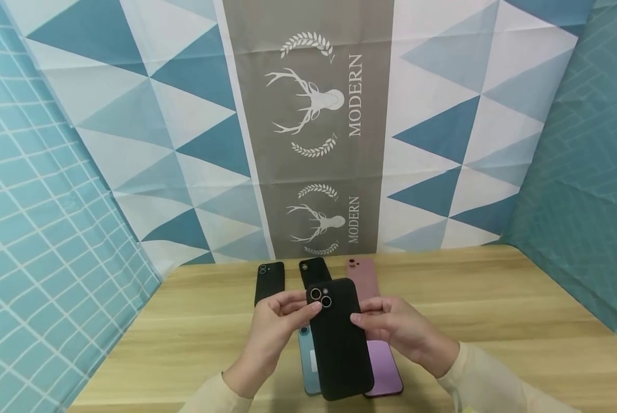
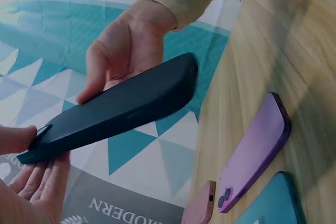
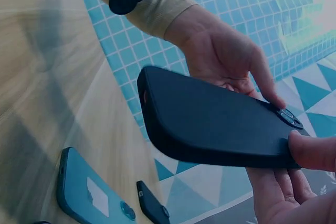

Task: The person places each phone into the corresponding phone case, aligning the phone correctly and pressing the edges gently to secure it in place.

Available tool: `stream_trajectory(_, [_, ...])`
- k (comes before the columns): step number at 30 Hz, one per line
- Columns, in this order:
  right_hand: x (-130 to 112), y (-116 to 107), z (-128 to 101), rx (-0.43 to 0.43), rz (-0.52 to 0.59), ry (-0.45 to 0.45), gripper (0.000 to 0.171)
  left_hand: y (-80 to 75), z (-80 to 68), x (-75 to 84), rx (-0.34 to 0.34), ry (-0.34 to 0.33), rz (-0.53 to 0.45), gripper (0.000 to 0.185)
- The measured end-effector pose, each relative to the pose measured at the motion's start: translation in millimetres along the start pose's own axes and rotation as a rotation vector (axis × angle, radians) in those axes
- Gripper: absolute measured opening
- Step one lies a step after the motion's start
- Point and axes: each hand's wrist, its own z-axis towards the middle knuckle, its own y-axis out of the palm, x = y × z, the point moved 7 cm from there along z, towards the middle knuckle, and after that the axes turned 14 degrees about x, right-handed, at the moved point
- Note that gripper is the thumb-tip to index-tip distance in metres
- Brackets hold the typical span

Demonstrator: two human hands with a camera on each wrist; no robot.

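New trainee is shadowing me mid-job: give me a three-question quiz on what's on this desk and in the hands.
1. True or false: both hands hold the black-cased phone above the table.
2. Which phone lies under the right hand? A teal, B purple, C white.
3. How many empty cases lie at the table's far edge?

Key: 1 true; 2 B, the purple phone; 3 three: two black cases, one pink case.
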Motion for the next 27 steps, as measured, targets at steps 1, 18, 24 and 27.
stream_trajectory(1, [-2.5, -0.1, 0.3, 0.001, -0.003, -0.005, 0.019, 1.6, -1.5, -0.1, -0.011, 0.003, 0.009, 0.034])
stream_trajectory(18, [1.1, 0.2, -0.2, 0.005, 0.042, 0.078, 0.035, 8.4, -5.1, -1.7, 0.008, -0.013, -0.027, 0.027])
stream_trajectory(24, [12.3, 4.5, -6.1, -0.017, 0.024, 0.111, 0.05, 4.2, -0.9, 0.2, 0.055, -0.032, -0.02, 0.029])
stream_trajectory(27, [13.6, 5.3, -7.4, 0.004, 0.015, 0.107, 0.046, 3.4, 0.0, -2.1, 0.049, -0.058, -0.03, 0.03])
